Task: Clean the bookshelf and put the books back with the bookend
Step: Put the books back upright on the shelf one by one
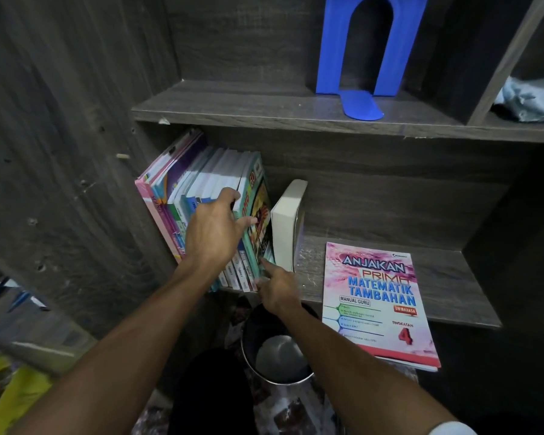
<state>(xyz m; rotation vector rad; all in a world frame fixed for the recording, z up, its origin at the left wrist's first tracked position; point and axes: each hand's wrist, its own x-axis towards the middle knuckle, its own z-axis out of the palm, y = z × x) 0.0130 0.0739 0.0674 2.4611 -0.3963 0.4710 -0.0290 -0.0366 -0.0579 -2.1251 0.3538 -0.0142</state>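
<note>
Wooden shelf [453,277]: left hand [214,233] grips books [170,196], right hand [278,290] touches them (bookend [371,48] above).

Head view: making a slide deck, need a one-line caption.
Left hand grips the leaning books on the lower shelf, right hand touches their base; blue bookend stands above.

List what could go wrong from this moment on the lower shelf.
1. The leaning row of books seems propped only by the left hand and right hand. The blue bookend stands on the upper shelf, so letting go may topple the row onto the white book.
2. The maths workbook overhangs the lower shelf near the metal bin; a nudge might tip it off.
</note>
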